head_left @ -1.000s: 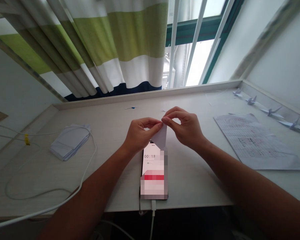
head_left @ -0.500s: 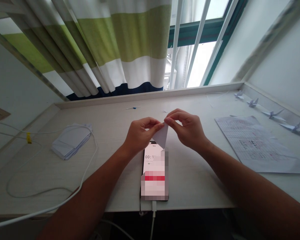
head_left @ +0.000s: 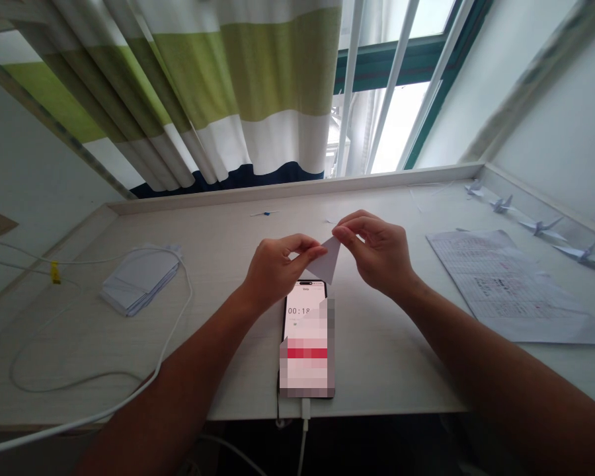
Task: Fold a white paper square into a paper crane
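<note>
A small folded piece of white paper is held up between my two hands, above the top end of a phone. My left hand pinches its left side between thumb and fingers. The upper right corner is gripped by my right hand, thumb against the fingertips. The paper tapers to a point at the bottom, and my fingers hide part of its left edge. Below it the phone lies face up, its lit screen showing timer digits and partly pixelated.
A stack of white paper sheets lies at the left, crossed by a white cable. Several folded paper cranes line the right edge. Near them lies a written sheet. A small blue-and-white bit is at the back.
My right hand has moved slightly right and up, drawing the paper's corner with it. The paper has tilted, and its lower tip has lifted off the phone's screen in view.
</note>
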Tool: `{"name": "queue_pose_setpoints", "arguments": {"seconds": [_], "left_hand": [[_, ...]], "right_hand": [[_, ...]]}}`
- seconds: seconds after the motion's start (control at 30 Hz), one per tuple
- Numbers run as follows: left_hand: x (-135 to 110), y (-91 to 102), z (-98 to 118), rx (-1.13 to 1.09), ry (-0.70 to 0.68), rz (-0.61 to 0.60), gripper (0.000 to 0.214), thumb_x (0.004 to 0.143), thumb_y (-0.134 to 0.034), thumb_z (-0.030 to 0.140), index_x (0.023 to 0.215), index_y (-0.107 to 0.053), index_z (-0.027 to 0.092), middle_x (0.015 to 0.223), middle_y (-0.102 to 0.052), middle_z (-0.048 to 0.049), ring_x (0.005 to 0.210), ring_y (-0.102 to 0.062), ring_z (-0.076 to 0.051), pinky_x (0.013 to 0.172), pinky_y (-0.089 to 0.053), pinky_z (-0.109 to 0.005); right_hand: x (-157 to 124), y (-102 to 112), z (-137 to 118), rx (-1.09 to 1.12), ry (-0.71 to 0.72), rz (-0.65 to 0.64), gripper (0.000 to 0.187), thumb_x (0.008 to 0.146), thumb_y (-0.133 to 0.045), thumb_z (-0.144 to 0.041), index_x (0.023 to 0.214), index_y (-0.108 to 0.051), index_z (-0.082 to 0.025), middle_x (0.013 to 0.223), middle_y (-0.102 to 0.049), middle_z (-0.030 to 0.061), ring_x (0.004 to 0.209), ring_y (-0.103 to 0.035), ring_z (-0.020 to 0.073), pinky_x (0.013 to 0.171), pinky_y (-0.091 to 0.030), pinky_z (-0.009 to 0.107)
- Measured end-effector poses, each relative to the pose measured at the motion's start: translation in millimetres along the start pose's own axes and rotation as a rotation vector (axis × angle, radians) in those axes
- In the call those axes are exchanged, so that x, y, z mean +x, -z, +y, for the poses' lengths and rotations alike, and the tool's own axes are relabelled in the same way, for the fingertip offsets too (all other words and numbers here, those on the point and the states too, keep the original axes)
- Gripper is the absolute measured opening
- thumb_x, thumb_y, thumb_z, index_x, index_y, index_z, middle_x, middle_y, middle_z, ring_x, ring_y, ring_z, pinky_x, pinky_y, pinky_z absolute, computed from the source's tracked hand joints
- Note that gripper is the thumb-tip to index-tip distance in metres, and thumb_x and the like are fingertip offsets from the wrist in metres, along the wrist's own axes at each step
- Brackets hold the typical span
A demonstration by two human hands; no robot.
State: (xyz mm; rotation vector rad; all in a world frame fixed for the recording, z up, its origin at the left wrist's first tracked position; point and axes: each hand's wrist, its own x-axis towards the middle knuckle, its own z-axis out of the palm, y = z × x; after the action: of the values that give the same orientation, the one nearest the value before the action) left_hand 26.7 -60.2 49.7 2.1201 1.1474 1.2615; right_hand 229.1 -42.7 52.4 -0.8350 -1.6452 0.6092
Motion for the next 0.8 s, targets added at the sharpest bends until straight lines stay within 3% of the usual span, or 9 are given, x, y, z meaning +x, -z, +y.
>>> {"name": "queue_pose_setpoints", "arguments": {"seconds": [0.27,0.5,0.8], "left_hand": [[-0.1,1.0,0.5,0.050,0.006,-0.006,0.026,0.095,-0.071,0.045,0.090,-0.078,0.020,0.080,-0.080,-0.0031,0.069,-0.072,-0.015,0.060,-0.052,-0.025],[1.0,3.1,3.7,0.062,0.041,-0.050,0.025,0.095,-0.071,0.044,0.091,-0.079,0.021,0.083,-0.081,-0.0041,0.073,-0.074,-0.017,0.066,-0.055,-0.028],[0.5,2.2,4.8,-0.038,0.128,-0.008,0.023,0.088,-0.079,0.045,0.088,-0.080,0.022,0.087,-0.083,-0.0045,0.081,-0.079,-0.021,0.074,-0.063,-0.031]], "right_hand": [[1.0,0.3,-4.9,0.000,-0.016,0.006,0.021,0.093,-0.076,-0.037,0.081,-0.075,-0.021,0.086,-0.074,0.0047,0.081,-0.069,0.0197,0.070,-0.057,0.036],[4.7,4.7,3.5,0.042,-0.044,0.094,0.022,0.091,-0.077,-0.043,0.084,-0.077,-0.022,0.086,-0.075,0.0040,0.080,-0.070,0.0193,0.075,-0.062,0.038],[6.9,7.0,2.9,0.070,-0.071,0.136,0.025,0.090,-0.079,-0.045,0.082,-0.077,-0.022,0.083,-0.074,0.0040,0.079,-0.068,0.0187,0.069,-0.059,0.035]]}}
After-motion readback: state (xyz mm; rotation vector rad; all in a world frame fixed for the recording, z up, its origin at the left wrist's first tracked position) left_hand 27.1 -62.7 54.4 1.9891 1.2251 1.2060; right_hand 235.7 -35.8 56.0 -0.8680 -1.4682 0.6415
